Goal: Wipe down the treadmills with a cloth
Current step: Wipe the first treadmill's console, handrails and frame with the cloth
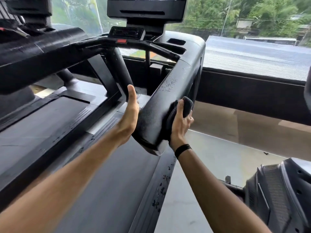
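Treadmills: two in view; the near treadmill fills the middle, and a second one stands just beside it at far left, only partly in frame.
Handrail: the near machine's right handrail runs from the console toward the camera, its top speckled with pale spots.
Cloth: one dark cloth, bunched against the outer side of the handrail near its free end.
Right hand: the right hand grips the cloth, thumb up along it and fingers curled round behind, pressing it to the rail; a black band circles the wrist.
Left hand: the left hand lies flat against the rail's inner side, palm to the plastic and thumb pointing up; its fingers are hidden behind the rail, and it holds nothing that can be seen.
Arms: both bare forearms reach up from the bottom edge, one on either side of the rail.
Console: one screen stands above a small panel with a red button just beneath it.
Belt: the deck's side strip carries dark marks.
Other machine: part of a dark one shows at lower right.
Backdrop: a wide window looks onto trees and a corrugated roof.
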Demonstrator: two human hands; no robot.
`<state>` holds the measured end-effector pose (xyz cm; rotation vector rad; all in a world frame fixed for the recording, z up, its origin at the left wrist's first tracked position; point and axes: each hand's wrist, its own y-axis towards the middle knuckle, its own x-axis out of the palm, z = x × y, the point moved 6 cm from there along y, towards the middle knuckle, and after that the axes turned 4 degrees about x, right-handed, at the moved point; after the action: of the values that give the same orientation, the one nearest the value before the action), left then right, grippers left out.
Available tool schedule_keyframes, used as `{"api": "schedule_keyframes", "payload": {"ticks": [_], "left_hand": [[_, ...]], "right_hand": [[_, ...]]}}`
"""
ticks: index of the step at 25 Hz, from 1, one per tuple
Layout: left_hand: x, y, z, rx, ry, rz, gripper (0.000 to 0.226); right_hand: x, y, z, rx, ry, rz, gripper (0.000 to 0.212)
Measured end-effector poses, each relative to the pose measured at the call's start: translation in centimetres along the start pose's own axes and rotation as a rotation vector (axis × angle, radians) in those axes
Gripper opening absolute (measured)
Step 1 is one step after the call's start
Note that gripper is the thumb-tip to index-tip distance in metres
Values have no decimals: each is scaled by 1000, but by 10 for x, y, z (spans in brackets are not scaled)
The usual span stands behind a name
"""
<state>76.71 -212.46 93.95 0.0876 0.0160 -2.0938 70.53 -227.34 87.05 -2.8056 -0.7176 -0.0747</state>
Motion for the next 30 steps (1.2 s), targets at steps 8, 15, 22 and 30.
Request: {"api": "schedule_keyframes", "payload": {"ticks": [8, 15, 22, 30], "left_hand": [[-5, 7, -9, 29, -189, 33, 86], [-2, 7, -8, 109, -76, 54, 78], [1, -5, 6, 139, 3, 12, 98], [11, -16, 18, 156, 68, -173, 96]], "right_hand": [[24, -99, -41, -559, -606, -45, 43], [68, 12, -89, -570, -719, -124, 45], [18, 55, -33, 1, -203, 5, 63], [8, -60, -19, -204, -357, -9, 73]]}}
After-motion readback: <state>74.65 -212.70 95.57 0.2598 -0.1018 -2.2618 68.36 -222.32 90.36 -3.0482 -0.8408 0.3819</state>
